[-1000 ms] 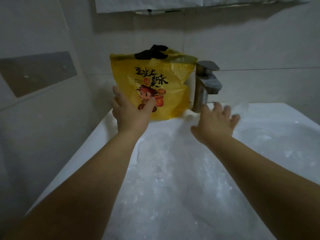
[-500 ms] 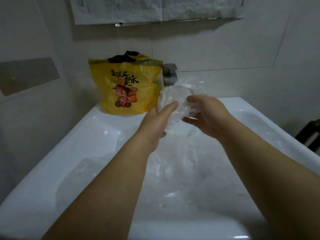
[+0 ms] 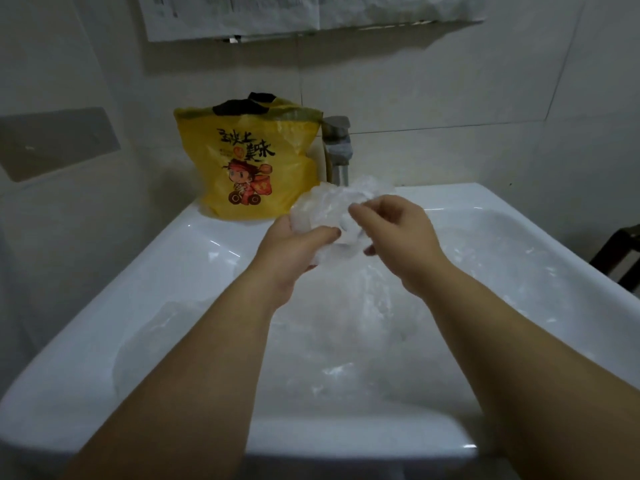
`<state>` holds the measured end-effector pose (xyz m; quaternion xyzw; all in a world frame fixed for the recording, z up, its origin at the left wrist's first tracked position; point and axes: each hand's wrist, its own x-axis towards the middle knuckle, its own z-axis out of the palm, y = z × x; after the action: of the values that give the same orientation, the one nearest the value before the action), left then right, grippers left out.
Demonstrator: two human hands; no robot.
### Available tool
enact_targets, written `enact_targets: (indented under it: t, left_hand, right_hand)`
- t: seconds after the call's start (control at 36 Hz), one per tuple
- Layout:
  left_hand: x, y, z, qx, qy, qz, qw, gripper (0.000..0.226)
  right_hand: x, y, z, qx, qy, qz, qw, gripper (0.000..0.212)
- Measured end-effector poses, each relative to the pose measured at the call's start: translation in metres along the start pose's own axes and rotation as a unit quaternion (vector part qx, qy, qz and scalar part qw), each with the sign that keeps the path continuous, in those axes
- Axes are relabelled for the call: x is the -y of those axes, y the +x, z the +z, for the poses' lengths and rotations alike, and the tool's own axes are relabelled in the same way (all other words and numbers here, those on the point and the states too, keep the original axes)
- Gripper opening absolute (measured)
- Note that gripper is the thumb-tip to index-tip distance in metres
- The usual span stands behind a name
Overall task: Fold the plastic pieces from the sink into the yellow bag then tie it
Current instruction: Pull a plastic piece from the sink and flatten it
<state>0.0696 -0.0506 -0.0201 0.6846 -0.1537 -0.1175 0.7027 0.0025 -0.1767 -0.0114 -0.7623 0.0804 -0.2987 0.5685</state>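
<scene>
i see a white ceramic sink (image 3: 90, 358). on its back ledge a yellow bag (image 3: 249, 168) with a cartoon print stands upright, just beside a steel faucet (image 3: 337, 150). clear plastic pieces (image 3: 346, 344) lie crumpled in its basin.

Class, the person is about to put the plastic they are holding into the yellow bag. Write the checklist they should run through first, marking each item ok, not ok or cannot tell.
1. Left hand and right hand both grip the plastic piece: ok.
2. Piece folded small: cannot tell; it looks bunched.
3. Yellow bag upright on the sink rim, beside the faucet: ok.
4. Bag mouth open: cannot tell; a black item sits at the top.
5. Basin emptied: not ok; more plastic lies there.
</scene>
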Motion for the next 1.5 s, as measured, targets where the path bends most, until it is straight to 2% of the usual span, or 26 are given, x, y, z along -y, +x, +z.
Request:
enact_targets:
  t: [0.06,0.17,0.25,0.31,0.33,0.42,0.53,0.64,0.72,0.81,0.89,0.94,1.03,1.11,1.19,1.28,1.33,1.42,1.44,1.5]
  left_hand:
    - [0.0,-0.001,0.0,0.031,0.024,0.028,0.999,0.039]
    - [0.001,0.006,-0.001,0.098,0.089,0.077,0.988,0.062]
    - [-0.001,0.012,0.0,0.134,0.025,0.053,0.989,0.049]
    - [-0.003,0.016,0.002,0.101,-0.008,0.018,0.995,0.043]
    - [-0.004,0.017,0.004,0.071,0.006,0.005,0.997,0.038]
    - [-0.002,0.022,0.003,-0.014,0.098,0.012,0.995,0.022]
    - [0.0,0.027,-0.002,-0.022,0.134,0.07,0.988,0.015]
    - [-0.003,0.022,0.002,0.029,0.097,0.092,0.991,0.024]
    - [-0.009,0.016,0.005,0.057,0.064,0.082,0.993,0.053]
    - [-0.014,0.014,0.004,0.036,0.003,0.05,0.998,0.024]
    - [-0.014,0.017,0.005,0.033,0.008,0.033,0.999,0.03]
    - [-0.013,0.017,0.007,0.041,0.028,0.035,0.998,0.032]
    - [-0.008,0.018,0.007,0.056,0.09,0.081,0.991,0.015]
    - [-0.003,0.017,0.006,0.095,0.133,0.11,0.98,0.027]
    - [-0.001,0.015,0.011,0.088,0.257,0.119,0.955,0.032]
    - [0.002,0.015,0.011,0.045,0.328,0.148,0.932,0.029]
    - [0.002,0.018,0.008,0.02,0.314,0.175,0.933,0.02]
    - [0.002,0.02,0.002,-0.023,0.275,0.179,0.944,0.025]
    - [0.001,0.021,0.001,-0.03,0.267,0.176,0.947,0.026]
    - [0.001,0.023,0.0,-0.035,0.257,0.168,0.951,0.025]
  right_hand:
    - [0.0,-0.001,0.004,0.055,-0.017,0.007,0.998,0.032]
    - [-0.002,0.002,0.008,0.115,0.046,0.021,0.992,0.036]
    - [-0.005,0.011,0.012,0.09,0.054,0.067,0.992,0.05]
    - [-0.009,0.017,0.013,0.052,0.022,0.069,0.996,0.037]
    - [-0.01,0.02,0.012,0.042,0.008,0.066,0.997,0.028]
    - [-0.015,0.027,0.008,0.053,0.013,0.094,0.994,0.024]
    - [-0.011,0.027,0.01,0.065,0.062,0.12,0.989,0.061]
    - [-0.008,0.026,0.009,0.104,0.106,0.1,0.984,0.053]
    - [-0.005,0.023,0.007,0.138,0.152,0.086,0.975,0.041]
    - [-0.004,0.021,0.004,0.155,0.176,0.094,0.968,0.032]
    - [-0.004,0.021,0.005,0.165,0.175,0.107,0.965,0.024]
    - [-0.004,0.022,0.007,0.14,0.146,0.104,0.974,0.034]
    - [-0.001,0.024,0.006,0.102,0.099,0.108,0.984,0.07]
    - [-0.001,0.023,0.006,0.103,0.058,0.128,0.985,0.088]
    - [-0.003,0.02,0.011,0.136,0.028,0.148,0.979,0.076]
    - [-0.002,0.018,0.016,0.121,-0.014,0.116,0.986,0.034]
    - [-0.002,0.02,0.017,0.081,-0.044,0.103,0.99,0.025]
    - [-0.005,0.025,0.012,0.03,-0.051,0.136,0.989,0.018]
    - [-0.007,0.027,0.009,0.022,-0.033,0.156,0.987,0.012]
    - [-0.008,0.03,0.005,0.02,0.044,0.198,0.979,0.017]
